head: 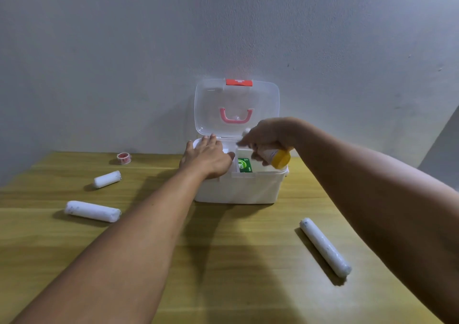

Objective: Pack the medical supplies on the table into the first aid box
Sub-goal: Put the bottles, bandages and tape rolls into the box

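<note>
1. First aid box (236, 189) seen at 12 o'clock on wooden table (223, 261), set against grey wall (99, 50). Clear lid (236, 105) stood open, upright; red latch at its top edge, pink handle visible through it.
2. L hand (207, 158) laid flat over box's left compartment, fingers straight, palm down on the rim/tray. Nothing seen gripped; judged to be steadying the box.
3. R hand (267, 137) held over box's right compartment, fingers curled round a white bottle w/ yellow cap (275, 158). Bottle tilted, cap end toward 4 o'clock, just above the opening. Whether it touches the box can't be told.
4. Green packet (244, 165) already seen inside box, centre-right section. Other contents hidden by hands.
5. Step in hand, judged: bottle being placed in right compartment.
6. Left on table, not yet packed:
   - small tape roll, red-white (123, 158), approx 10 o'clock, far edge near wall;
   - short white bandage roll (107, 179), approx 9–10 o'clock;
   - longer white roll (92, 211), 9 o'clock, nearer the viewer;
   - long white roll (325, 247), approx 4 o'clock, well apart from box.
7. Progress est.: under halfway. At least one item in, one going in, four left out. Lid still to be closed after.
</note>
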`<state>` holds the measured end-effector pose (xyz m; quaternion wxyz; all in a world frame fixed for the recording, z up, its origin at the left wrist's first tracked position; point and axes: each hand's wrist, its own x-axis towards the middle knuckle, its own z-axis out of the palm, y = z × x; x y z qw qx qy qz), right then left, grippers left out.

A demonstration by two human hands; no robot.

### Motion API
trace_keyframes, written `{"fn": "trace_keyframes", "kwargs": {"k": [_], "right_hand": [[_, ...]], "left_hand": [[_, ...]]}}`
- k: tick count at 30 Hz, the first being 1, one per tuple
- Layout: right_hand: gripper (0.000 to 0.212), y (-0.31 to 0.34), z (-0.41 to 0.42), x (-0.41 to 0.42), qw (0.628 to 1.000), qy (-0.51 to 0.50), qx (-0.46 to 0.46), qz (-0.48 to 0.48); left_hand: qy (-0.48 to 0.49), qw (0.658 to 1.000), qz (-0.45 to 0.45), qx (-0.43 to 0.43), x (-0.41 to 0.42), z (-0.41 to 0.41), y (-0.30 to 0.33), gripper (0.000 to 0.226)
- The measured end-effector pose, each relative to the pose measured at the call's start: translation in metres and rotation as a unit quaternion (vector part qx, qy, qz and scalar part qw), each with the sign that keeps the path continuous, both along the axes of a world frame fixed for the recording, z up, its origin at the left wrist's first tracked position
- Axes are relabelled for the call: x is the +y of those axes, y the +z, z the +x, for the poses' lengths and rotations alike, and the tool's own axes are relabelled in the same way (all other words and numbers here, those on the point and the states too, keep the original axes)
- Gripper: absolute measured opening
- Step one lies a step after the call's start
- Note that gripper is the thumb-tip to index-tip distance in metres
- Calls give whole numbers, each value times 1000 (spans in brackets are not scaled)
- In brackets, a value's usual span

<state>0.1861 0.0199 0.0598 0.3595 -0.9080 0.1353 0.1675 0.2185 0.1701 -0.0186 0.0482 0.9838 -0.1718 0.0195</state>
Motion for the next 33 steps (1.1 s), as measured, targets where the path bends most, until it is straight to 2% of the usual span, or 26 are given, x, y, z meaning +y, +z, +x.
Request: {"fn": "trace_keyframes", "kwargs": {"k": [2,4,6,12,21,26,28,30,33], "right_hand": [[22,2,0,-7,992,-11,-121,23],[23,1,-1,-12,982,-15,-181,61],[34,-4,-2,-14,974,-34,-207,87],[55,-33,3,-17,953,-86,-290,13],[39,-51,1,-19,920,-36,-347,-181],[38,-35,-13,-44,901,-94,-407,-119],[27,-33,-15,-67,896,-128,-398,-149],[21,-39,-17,-94,905,-145,-338,-215],[35,-62,-17,-132,918,-136,-220,-300]], "left_hand": [[-3,1000,0,-4,0,0,0,69],[-2,1000,-2,-6,1,0,-1,69],[2,1000,-4,-3,0,-1,-1,69],[2,1000,-2,4,0,-4,1,68],[-1,1000,-4,3,1,-5,1,68],[-2,1000,1,8,1,-4,1,68],[0,1000,5,7,1,-4,1,68],[2,1000,6,4,0,-3,1,68],[5,1000,-1,3,-1,-2,0,70]]}}
